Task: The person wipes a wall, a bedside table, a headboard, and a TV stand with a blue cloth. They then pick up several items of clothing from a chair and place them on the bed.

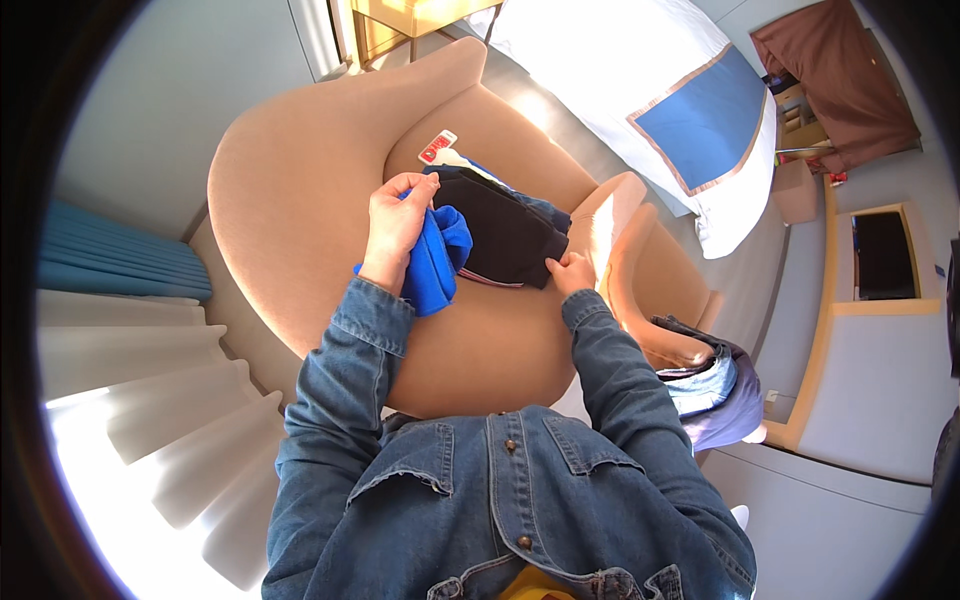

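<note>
Folded black fabric [502, 225] lies over the seat of a tan upholstered armchair [300, 150]. My left hand [401, 217] pinches the upper left corner of the black fabric between thumb and fingers. Bright blue cloth [433, 262] hangs bunched beside that wrist; whether it is joined to the black piece cannot be told. With thumb and fingertips, my right hand [571, 271] grips the lower right edge of the black fabric. Dark blue and white cloth shows from behind the pile, and a striped edge [491, 280] peeks out below it.
A white card with red print [438, 147] lies against the chair's back. To the right, several garments [712, 382] drape over a second tan chair [652, 285]. Beyond stand a bed with a blue runner [705, 120] and a wooden table [412, 15]. Curtains [127, 251] hang at left.
</note>
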Demonstrator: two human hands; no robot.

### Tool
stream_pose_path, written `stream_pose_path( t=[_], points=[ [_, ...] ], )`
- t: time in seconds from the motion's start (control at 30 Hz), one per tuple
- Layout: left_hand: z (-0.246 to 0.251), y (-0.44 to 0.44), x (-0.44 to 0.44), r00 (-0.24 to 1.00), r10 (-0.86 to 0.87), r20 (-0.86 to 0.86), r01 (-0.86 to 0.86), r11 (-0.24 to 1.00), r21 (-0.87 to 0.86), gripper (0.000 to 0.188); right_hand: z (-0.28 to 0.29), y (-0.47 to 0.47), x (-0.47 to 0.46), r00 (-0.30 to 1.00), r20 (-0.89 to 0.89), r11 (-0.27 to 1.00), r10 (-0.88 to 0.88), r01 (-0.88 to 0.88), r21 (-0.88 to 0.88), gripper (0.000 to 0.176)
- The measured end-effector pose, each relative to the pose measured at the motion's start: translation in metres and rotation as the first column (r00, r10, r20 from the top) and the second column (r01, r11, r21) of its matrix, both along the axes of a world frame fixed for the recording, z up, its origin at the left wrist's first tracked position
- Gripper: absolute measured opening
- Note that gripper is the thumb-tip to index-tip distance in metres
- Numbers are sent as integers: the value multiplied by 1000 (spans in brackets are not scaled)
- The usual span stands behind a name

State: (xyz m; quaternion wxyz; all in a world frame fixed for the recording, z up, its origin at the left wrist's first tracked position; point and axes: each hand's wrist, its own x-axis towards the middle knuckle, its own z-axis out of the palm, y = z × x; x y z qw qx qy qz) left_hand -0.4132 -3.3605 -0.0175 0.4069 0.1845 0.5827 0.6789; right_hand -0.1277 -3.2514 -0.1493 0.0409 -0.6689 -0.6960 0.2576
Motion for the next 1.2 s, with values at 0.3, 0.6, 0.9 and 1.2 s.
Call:
stream_pose_path(
  t=[0.3,0.6,0.9,1.2],
  points=[
    [-11,3,-7,1000,23,-17,-23,1000,-9,13,75,3,-17,968,-238,995,78,-62,77,30],
    [-12,-1,-8,997,34,-65,-32,999,35,15,326,80,95,359,-933,848,-12,497,181,27],
    [-26,4,-16,997,-41,-71,42,999,15,15,450,-35,264,259,-934,445,246,826,346,19],
    [-28,7,-18,979,-129,-155,137,990,40,13,185,-233,380,-139,-963,113,-233,979,-169,25]
  ],
)
